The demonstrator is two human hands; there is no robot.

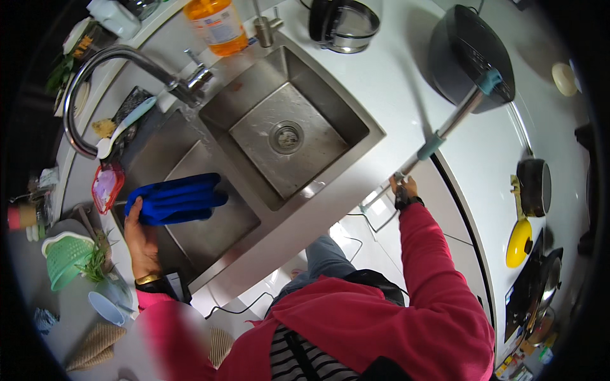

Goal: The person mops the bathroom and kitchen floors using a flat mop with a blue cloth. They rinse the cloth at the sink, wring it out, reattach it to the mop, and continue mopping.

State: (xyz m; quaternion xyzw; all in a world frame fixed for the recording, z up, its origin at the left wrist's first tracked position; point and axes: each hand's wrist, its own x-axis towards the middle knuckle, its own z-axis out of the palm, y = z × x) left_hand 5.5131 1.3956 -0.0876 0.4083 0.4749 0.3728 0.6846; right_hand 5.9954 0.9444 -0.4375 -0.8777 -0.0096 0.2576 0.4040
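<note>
My left hand [142, 240] grips one end of a folded blue cloth [176, 197], thumb on top, above the left basin of a stainless steel double sink [329, 188]. The cloth's free end points right over that basin. Past the sink's right side, my right hand [404, 186] is closed around a metal pole [460, 114] with grey-green fittings. The pole slants up over the white counter; its lower end is partly hidden below the counter edge. A curved chrome faucet [128, 51] arches at the sink's left.
An orange liquid bottle [220, 28] and a glass-and-black container [344, 26] stand behind the sink. A dark appliance [469, 59] and a black pan [534, 188] are at right. A green colander [69, 262] lies left. Cables run on the floor.
</note>
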